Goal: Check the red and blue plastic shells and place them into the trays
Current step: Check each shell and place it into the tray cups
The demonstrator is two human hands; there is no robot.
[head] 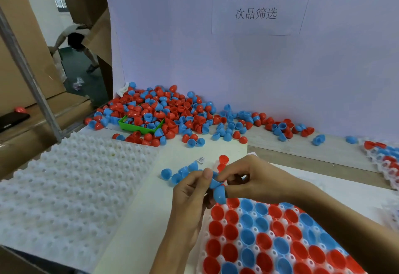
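Both hands' fingers (pixel 208 175) pinch blue shells (pixel 219 194) by their rims, apparently nested. They look light, thin and slippery, so rims give the surest hold.

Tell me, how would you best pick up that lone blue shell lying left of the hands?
Probably by its rounded sides, coming straight down from above. The lone blue shell appears to lie dome up on the white sheet, with bare space on its left, so a thumb and finger can pinch across the dome. Its rim is hidden underneath.
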